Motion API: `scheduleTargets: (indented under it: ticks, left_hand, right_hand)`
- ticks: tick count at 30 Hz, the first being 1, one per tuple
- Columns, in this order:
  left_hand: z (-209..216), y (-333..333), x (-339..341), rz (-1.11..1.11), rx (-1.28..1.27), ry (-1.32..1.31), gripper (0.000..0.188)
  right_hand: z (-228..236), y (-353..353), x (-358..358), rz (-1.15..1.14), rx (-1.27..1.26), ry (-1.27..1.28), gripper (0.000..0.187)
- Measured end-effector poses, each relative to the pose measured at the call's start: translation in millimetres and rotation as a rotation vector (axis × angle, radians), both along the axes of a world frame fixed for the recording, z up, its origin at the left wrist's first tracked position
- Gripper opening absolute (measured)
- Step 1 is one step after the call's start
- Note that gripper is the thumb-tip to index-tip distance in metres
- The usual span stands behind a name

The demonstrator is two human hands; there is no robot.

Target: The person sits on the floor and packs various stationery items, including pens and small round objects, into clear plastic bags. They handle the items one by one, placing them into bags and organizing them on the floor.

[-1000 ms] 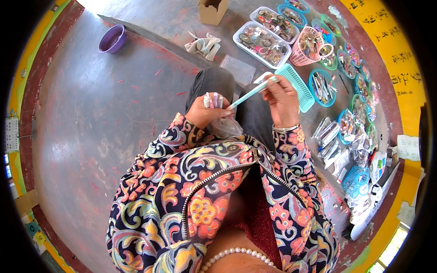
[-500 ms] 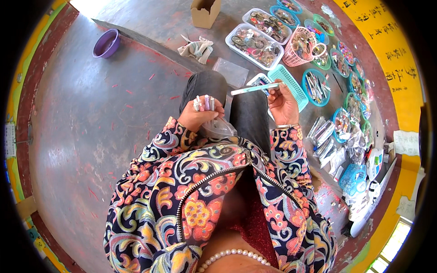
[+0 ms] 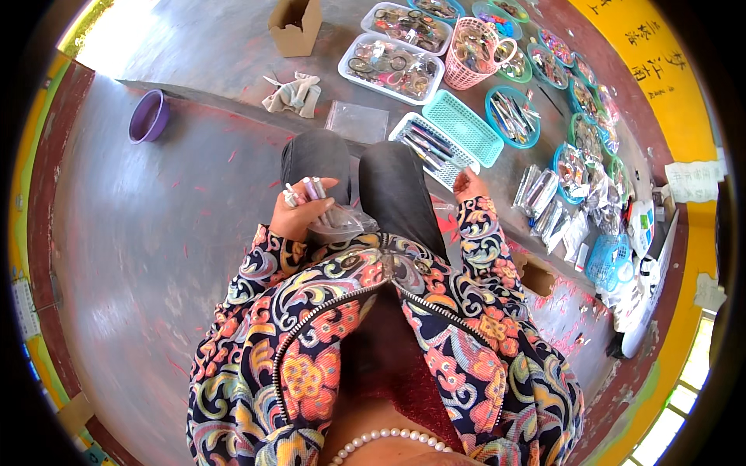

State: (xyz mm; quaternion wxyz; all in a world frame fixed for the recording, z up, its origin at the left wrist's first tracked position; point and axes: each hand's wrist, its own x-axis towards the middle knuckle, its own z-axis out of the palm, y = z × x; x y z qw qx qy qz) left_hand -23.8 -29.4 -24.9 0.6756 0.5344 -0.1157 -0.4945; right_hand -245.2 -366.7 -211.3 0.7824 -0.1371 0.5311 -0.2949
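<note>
My left hand (image 3: pixel 299 211) is closed round several pens (image 3: pixel 312 189) with white and purple ends, held upright above my left thigh. A clear plastic bag (image 3: pixel 346 224) lies in my lap, against that hand. My right hand (image 3: pixel 469 186) is at the near right corner of a white basket (image 3: pixel 400 132) with several pens inside. Its fingers are curled, and a small white bit shows at the fingertips; what they hold is mostly hidden. Beyond the white basket sits a turquoise basket (image 3: pixel 464 128), its mesh bottom showing.
A round blue basket of pens (image 3: pixel 513 116) stands to the right, near wrapped pen bundles (image 3: pixel 536 189). White trays (image 3: pixel 392 68) and a pink basket (image 3: pixel 472 54) are farther off. A clear bag (image 3: pixel 356 122), a cloth (image 3: pixel 294 95), a carton (image 3: pixel 295 29) and a purple basin (image 3: pixel 149 116) lie ahead and left.
My right hand has come down from where it held up a pale turquoise pen; that pen no longer shows plainly. My left hand still grips its pens. The view has shifted.
</note>
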Motion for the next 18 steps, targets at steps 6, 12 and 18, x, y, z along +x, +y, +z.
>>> scheduleTargets:
  ticks: [6, 12, 18]
  left_hand:
    - [7.7, -3.4, -1.7, 0.066, 0.018, -0.030, 0.028]
    - [4.0, -9.5, -2.8, 0.081, 0.006, -0.043, 0.024]
    - [-5.9, -3.8, -3.2, 0.180, -0.017, -0.065, 0.024]
  right_hand:
    - [-31.2, 6.4, 13.5, -0.001, 0.068, 0.094, 0.018]
    - [-44.0, -29.7, 26.2, 0.109, 0.180, -0.139, 0.018]
    - [60.6, 35.4, 79.2, 0.414, -0.304, -0.027, 0.014]
